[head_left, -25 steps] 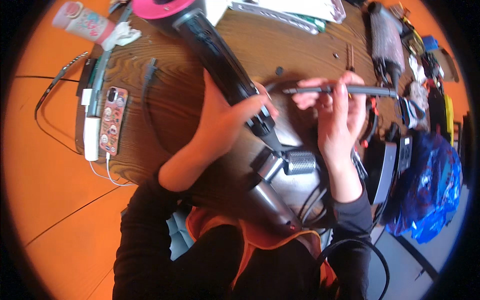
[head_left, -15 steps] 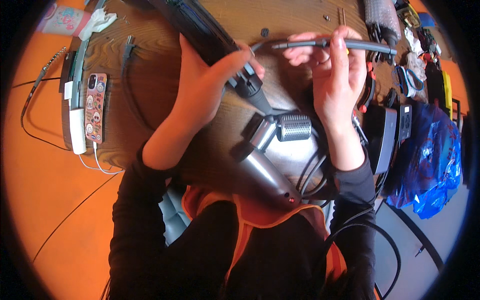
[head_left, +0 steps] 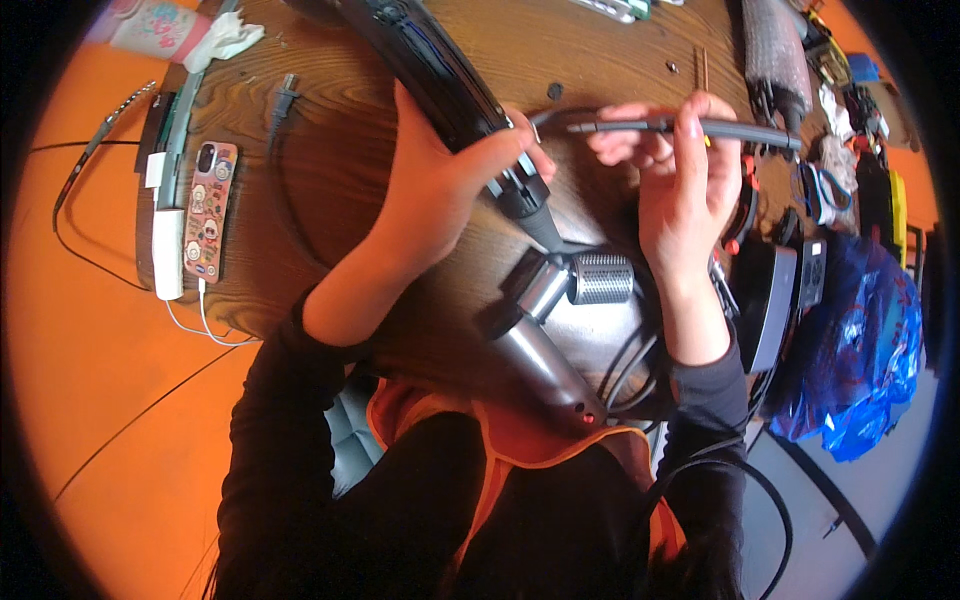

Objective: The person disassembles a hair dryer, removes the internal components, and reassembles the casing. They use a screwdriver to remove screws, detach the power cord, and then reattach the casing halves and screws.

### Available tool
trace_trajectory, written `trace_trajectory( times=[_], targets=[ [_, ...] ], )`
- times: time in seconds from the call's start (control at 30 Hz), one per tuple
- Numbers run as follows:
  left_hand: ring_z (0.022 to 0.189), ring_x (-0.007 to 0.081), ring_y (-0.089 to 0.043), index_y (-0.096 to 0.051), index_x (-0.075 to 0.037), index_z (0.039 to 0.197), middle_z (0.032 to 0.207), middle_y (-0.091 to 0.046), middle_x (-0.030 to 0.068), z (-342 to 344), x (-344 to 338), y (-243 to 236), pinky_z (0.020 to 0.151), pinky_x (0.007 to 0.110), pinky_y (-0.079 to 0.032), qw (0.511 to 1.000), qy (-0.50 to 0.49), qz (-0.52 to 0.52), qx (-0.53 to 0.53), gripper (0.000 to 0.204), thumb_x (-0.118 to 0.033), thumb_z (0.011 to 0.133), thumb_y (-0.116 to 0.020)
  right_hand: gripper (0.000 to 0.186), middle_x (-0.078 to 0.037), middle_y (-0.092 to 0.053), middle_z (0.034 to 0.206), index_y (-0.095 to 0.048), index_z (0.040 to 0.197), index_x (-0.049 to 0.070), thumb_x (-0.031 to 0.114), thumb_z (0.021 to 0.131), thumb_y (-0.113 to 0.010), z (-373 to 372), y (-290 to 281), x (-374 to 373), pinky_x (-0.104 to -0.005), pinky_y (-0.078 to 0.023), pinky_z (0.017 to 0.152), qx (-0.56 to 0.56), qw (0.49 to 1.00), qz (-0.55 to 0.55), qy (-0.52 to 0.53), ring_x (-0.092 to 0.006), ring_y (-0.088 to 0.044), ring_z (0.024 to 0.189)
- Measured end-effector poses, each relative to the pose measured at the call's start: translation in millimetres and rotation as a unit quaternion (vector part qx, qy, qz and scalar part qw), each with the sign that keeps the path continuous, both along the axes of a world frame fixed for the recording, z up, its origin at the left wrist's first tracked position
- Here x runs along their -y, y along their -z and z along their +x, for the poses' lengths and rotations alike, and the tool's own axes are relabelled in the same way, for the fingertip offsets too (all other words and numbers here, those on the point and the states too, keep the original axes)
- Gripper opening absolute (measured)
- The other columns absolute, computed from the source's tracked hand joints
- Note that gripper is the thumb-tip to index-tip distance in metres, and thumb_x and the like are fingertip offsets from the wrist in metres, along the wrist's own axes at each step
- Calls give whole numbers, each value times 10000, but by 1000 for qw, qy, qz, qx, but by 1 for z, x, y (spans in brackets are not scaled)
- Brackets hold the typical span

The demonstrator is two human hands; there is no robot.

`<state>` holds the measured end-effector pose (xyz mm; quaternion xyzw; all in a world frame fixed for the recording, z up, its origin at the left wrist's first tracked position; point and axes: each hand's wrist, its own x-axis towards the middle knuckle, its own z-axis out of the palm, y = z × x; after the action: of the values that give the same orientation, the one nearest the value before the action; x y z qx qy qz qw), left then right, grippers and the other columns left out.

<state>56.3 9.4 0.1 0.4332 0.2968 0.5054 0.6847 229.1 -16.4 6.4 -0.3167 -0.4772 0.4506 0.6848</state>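
Observation:
My left hand [head_left: 430,195] is wrapped round a long black appliance handle [head_left: 420,65], tilted with its tapered cord sleeve [head_left: 540,228] toward me. Its upper end runs out of view. The lower end looks open, with clips or ribs showing by my fingertips. Between the thumb and fingers of my right hand [head_left: 685,190] lies a slim dark pen-shaped tool [head_left: 750,131], its narrow tip pointing left toward the handle but apart from it. Below both hands rests a dark grey hair styler [head_left: 545,365] with a swivelled perforated head [head_left: 603,279].
A phone [head_left: 211,212] in a patterned case lies at the left, beside a white power strip [head_left: 170,255]. A plug [head_left: 283,105] with its cord is nearby. At the right stand a grey box [head_left: 768,305], a blue plastic bag [head_left: 850,350] and a bubble-wrapped item [head_left: 775,55].
The whole view has shifted slightly, so the table sits lower and further right. My right hand and the pen-shaped tool have come slightly nearer to me. Both grips are unchanged.

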Motion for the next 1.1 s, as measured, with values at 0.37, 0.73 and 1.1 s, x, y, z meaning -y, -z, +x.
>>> trace_trajectory(
  times=[0.37,0.73,1.1],
  targets=[
    [678,229,-622,-155,-46,1133,797,-566,111,0,-3,-4,630,351,-527,1000,8,-19,2,558,31,756,-559,171,-283,-568,910,-388,1065,28,144,948,-341,-2,-1,2,-324,-528,627,25,1000,5,-7,-292,-622,715],
    [654,233,-620,-144,-70,1154,786,-555,117,1,-2,-3,607,345,-527,999,12,-42,15,584,79,746,-535,54,-144,-599,863,-507,763,1,-46,763,-534,-9,-12,9,-299,-467,627,368,915,112,124,-237,-581,702],
    [814,164,-561,-215,-54,1216,903,-522,98,2,3,6,726,294,-460,999,-43,16,-14,644,56,685,-562,103,-94,-582,723,-603,799,5,28,717,-660,-25,-16,11,-268,-454,585,422,904,-22,65,-198,-576,647]
  ],
)
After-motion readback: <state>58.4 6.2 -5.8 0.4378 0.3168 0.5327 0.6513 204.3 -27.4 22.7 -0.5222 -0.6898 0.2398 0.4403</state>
